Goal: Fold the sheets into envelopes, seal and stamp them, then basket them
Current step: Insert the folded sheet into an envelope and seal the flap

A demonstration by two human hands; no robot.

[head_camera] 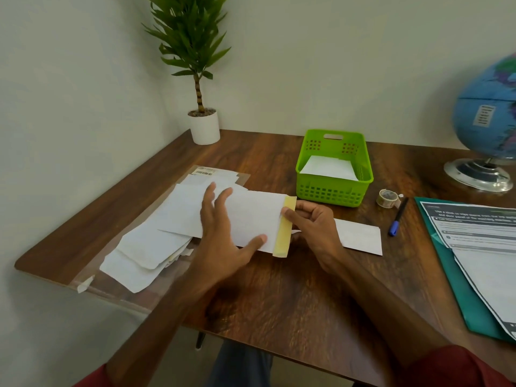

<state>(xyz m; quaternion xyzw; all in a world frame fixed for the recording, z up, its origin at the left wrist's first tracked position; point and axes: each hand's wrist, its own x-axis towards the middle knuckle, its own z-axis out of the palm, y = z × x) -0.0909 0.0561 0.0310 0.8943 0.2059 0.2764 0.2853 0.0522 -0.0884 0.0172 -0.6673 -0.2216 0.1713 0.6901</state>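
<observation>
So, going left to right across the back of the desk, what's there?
Potted plant → green basket holding white paper → tape roll → blue pen → globe.

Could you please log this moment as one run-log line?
left hand: flat on envelope | right hand: pinching yellow strip | basket: holds white paper

Left hand (223,233) lies flat, palm down, fingers spread and pointing toward 12 o'clock, thumb out toward 3 o'clock. Right hand (312,227) at its 3 o'clock, fingers curled, thumb and forefinger pinching. Both forearms enter from 6 o'clock.
</observation>
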